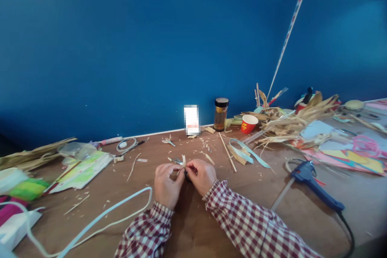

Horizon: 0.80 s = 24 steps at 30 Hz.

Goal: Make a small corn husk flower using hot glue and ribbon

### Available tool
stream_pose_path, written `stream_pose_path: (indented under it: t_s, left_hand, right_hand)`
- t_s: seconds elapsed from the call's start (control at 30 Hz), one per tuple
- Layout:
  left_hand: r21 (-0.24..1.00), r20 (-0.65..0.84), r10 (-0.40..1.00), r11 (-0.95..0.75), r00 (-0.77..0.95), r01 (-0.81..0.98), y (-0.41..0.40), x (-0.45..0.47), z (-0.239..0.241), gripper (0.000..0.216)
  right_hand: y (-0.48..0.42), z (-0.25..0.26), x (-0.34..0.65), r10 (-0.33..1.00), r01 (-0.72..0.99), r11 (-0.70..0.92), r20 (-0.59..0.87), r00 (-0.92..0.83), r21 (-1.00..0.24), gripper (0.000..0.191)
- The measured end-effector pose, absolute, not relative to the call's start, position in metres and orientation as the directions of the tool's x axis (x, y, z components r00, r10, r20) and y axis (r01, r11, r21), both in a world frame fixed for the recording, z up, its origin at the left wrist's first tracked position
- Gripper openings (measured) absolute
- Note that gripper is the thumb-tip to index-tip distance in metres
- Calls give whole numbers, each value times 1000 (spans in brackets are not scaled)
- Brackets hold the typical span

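Observation:
My left hand (pixel 168 184) is closed, with thumb and forefinger pinched on a small pale piece of corn husk (pixel 184 159). My right hand (pixel 203 175) meets it from the other side, its fingertips also pinched on the husk. The lower part of the piece is hidden by the fingers. Just behind the fingertips lies a metal blade (pixel 175 161), and something dark shows under the hands; they may be one pair of scissors, but I cannot tell. A small flower-like husk shape (pixel 168 141) with a pale green stem lies farther back.
A blue glue gun (pixel 316 185) lies at right with its cord. Behind it are dried corn husks (pixel 296 123), a red paper cup (pixel 249 124) and a lidded jar (pixel 221 115). White cable (pixel 111 211) loops at left near a green-printed packet (pixel 81 171). A blue partition (pixel 151 56) closes off the back.

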<state>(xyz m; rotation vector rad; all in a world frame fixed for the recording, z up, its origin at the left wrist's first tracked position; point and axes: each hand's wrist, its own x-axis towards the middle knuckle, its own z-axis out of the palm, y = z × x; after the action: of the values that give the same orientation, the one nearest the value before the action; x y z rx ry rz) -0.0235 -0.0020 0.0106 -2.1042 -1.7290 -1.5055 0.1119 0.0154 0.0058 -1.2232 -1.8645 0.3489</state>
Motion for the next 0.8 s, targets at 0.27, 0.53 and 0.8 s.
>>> stream_pose_path:
  t_s: [0.27, 0.53, 0.8]
  left_hand:
    - [534, 651, 752, -360, -100, 765, -1, -25, 9, 15]
    - [514, 699, 707, -385, -113, 766, 0, -26, 8, 16]
    - [566, 678, 721, -387, -143, 728, -1, -24, 9, 23]
  right_hand:
    - [20, 2, 112, 908, 530, 402, 399, -128, -747, 12]
    - [23, -1, 112, 922, 460, 381, 368, -122, -802, 12]
    - [25, 1, 110, 953, 280, 299, 272, -131, -912, 16]
